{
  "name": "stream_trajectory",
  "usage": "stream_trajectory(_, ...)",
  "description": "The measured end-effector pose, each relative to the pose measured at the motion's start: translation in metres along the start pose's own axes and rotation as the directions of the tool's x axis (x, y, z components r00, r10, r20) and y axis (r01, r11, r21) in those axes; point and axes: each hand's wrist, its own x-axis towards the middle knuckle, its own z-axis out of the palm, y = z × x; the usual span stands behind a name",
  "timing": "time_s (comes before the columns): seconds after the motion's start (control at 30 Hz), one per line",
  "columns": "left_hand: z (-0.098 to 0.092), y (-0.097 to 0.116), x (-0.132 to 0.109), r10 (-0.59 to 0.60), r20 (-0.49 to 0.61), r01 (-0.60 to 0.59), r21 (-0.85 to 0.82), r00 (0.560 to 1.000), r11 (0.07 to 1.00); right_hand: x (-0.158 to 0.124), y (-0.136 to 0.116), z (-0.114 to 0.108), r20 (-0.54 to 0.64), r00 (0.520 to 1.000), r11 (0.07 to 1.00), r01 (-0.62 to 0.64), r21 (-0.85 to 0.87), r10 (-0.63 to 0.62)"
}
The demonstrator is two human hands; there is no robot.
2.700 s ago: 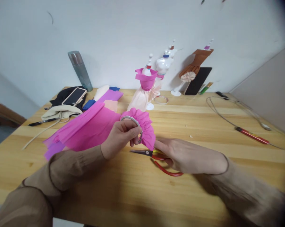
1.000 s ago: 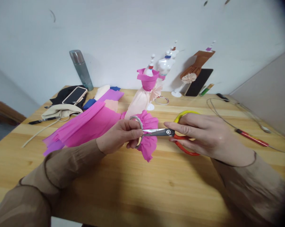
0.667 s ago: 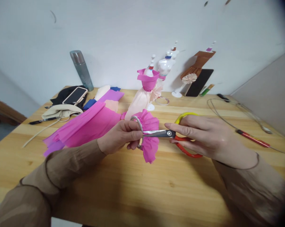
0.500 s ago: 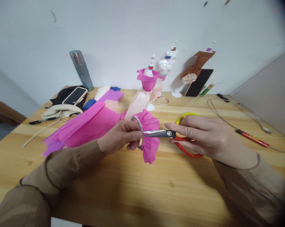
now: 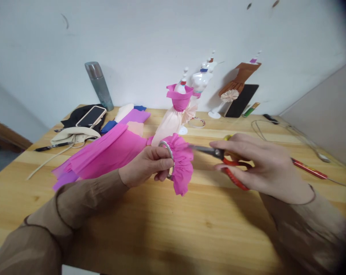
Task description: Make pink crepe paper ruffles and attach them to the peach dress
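Pinched between the thumb and fingers of my left hand [image 5: 150, 165] is a silvery ring [image 5: 167, 146], seen partly edge-on. Gathered pink crepe paper [image 5: 182, 164] fans out from the ring's right side in ruffles. My right hand [image 5: 255, 164] grips a pair of scissors [image 5: 208, 150] with red and yellow handles, its fingers in the loops. The blades point left, blurred at the tip, close to the ruffle's upper right edge. Whether they touch the paper I cannot tell. Behind the ring, a small mannequin [image 5: 182, 101] wears a pink top and a pale peach skirt.
Pink and purple crepe paper [image 5: 104, 156] lies to the left, near a phone [image 5: 91, 116] on dark cloth. A bottle [image 5: 98, 86] leans against the wall. Further mannequins stand at the back, one in a brown dress [image 5: 241, 78]. A red-handled tool [image 5: 310, 169] with a cable lies right.
My right hand has drawn the scissors back to the right, so the blades have left the ring's edge. My left hand stays put with the ring; the ruffle has shifted slightly.
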Motion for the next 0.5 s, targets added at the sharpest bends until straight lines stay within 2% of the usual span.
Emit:
stream_trajectory(0.1,-0.001,0.000,0.001,0.010,-0.013,-0.010,0.021,1.000,1.000,-0.002,0.008,-0.004,-0.113,0.978,0.981,-0.183,-0.063,0.175)
stream_trajectory(0.17,-0.001,0.000,0.000,0.029,-0.035,-0.027,0.040,0.999,0.999,-0.006,0.019,-0.003,-0.087,0.957,0.948,-0.285,-0.144,0.275)
stream_trajectory(0.2,-0.001,0.000,0.000,0.042,-0.052,-0.039,0.055,0.998,0.998,-0.008,0.024,-0.002,-0.033,0.953,0.939,-0.303,-0.165,0.301)
stream_trajectory(0.27,-0.001,0.001,-0.001,0.066,-0.093,-0.057,0.092,0.994,0.994,-0.012,0.031,0.001,0.150,0.938,0.938,-0.280,-0.205,0.313)
stream_trajectory(0.37,0.000,0.003,-0.002,0.080,-0.117,-0.062,0.154,0.990,0.986,-0.010,0.025,0.010,0.436,0.862,0.962,-0.187,-0.199,0.258)
stream_trajectory(0.43,0.000,0.004,-0.002,0.084,-0.106,-0.063,0.188,0.991,0.980,-0.005,0.012,0.017,0.533,0.824,0.981,-0.164,-0.100,0.192)
stream_trajectory(0.5,0.000,0.006,-0.003,0.093,-0.090,-0.070,0.230,0.992,0.971,0.000,-0.003,0.024,0.572,0.815,0.987,-0.149,0.062,0.087)
